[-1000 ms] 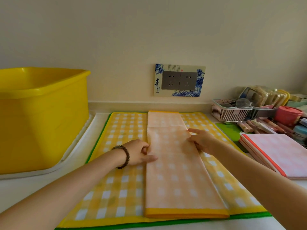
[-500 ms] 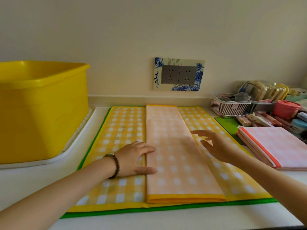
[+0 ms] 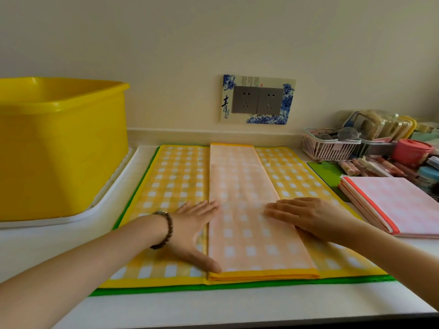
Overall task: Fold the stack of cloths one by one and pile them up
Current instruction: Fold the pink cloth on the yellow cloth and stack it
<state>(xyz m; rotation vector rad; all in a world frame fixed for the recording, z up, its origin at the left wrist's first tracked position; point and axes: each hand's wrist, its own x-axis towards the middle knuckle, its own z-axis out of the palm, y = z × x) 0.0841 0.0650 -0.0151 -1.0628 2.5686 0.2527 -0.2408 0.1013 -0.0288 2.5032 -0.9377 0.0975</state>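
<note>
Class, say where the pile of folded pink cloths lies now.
Head view, right side: the pile of folded pink cloths lies beside the yellow checked cloth, nearer than the white basket.

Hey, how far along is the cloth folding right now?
Done: folded pink cloths piled at the right. In hand: left hand and right hand lie flat across the edges of a yellow strip, a cloth folded lengthwise. Left: folding that strip shorter, then the yellow cloth and green cloth underneath.

Left edge cuts yellow tub (image 3: 61, 148); right edge cuts pink pile (image 3: 403, 205). Under yellow checked cloth (image 3: 175, 181), green cloth (image 3: 261, 286) mostly hidden.
</note>
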